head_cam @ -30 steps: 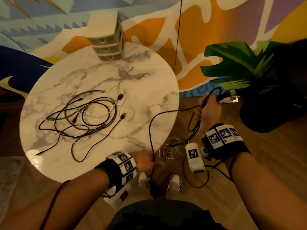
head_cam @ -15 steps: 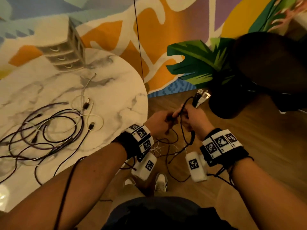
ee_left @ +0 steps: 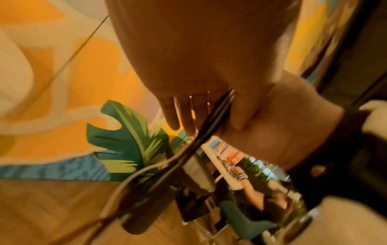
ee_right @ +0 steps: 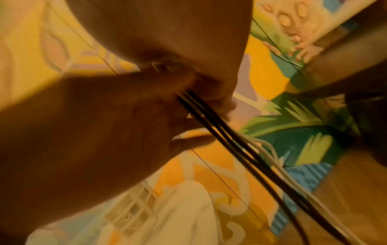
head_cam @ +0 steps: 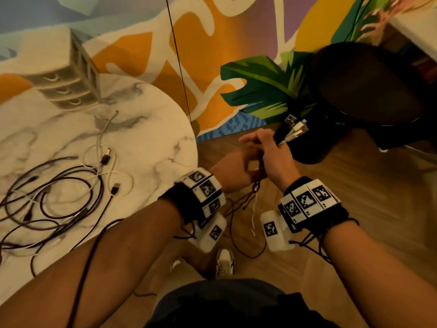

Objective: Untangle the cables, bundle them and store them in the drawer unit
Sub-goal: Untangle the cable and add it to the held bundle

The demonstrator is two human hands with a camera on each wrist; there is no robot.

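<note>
Off the table's right edge, my right hand (head_cam: 268, 145) grips a bundle of black and white cables (head_cam: 259, 185); its plugs (head_cam: 294, 129) stick up past the fist. My left hand (head_cam: 248, 165) is pressed against the right one, blurred. In the left wrist view the cable strands (ee_left: 211, 122) run between its thumb and fingers (ee_left: 184, 114). The right wrist view shows the same strands (ee_right: 211, 121) leaving the fist and trailing down to the floor. More tangled cables (head_cam: 59, 192) lie on the marble table (head_cam: 163, 129). The drawer unit (head_cam: 63, 88) stands shut at the table's far edge.
A dark round seat (head_cam: 369, 91) stands close on the right, just beyond the plugs. A thin black cord (head_cam: 179, 62) hangs along the painted wall behind the table. My shoes (head_cam: 224, 261) and loose cable ends are on the wooden floor below my hands.
My left hand has come up from the table's near edge to meet the right hand. The slack cable that stretched over the table is now gathered between both hands. The view has turned right.
</note>
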